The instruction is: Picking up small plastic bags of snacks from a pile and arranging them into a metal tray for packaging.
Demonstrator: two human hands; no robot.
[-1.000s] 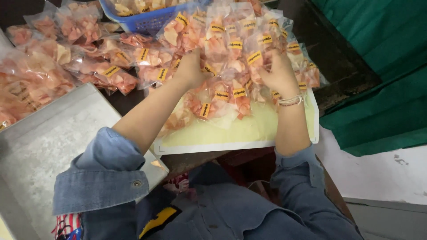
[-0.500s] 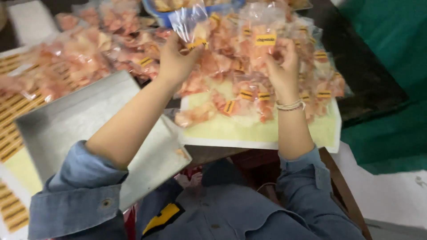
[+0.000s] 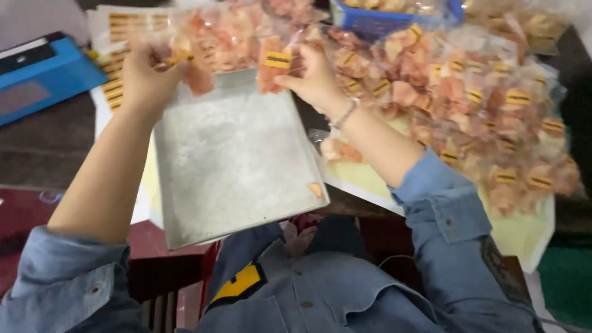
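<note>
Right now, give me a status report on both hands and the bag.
Left hand and right hand both gripping one clear snack bag. Bag held above metal tray. One loose piece in tray corner.

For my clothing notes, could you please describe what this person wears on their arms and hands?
Both hands, the left hand and the right hand, are bare. Blue denim sleeves with button cuffs are pushed up to the elbows. A thin beaded bracelet circles the right wrist.
</note>
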